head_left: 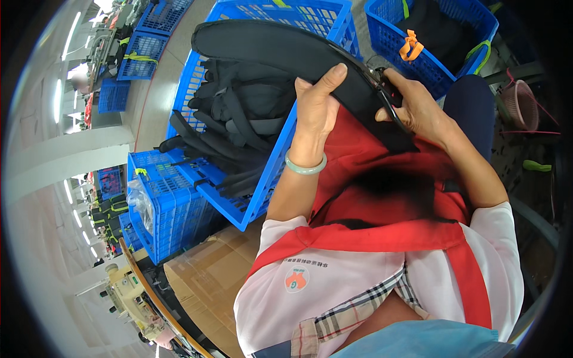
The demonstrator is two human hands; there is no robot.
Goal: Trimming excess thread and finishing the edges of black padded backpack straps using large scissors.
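Note:
My left hand (319,101) grips a long black padded strap (268,45), thumb on top, fingers under it; a pale green bangle sits on that wrist. My right hand (415,104) holds small black scissors (388,98) against the strap's near end, which runs down over my red apron (382,197). The strap arches left above a blue crate.
A big blue plastic crate (262,197) full of black straps stands to my left. Another blue crate (439,68) with dark fabric and an orange tie is ahead right. More blue crates (167,209), a cardboard box (209,280), a sewing machine (128,292) and a pink basket (519,101) surround me.

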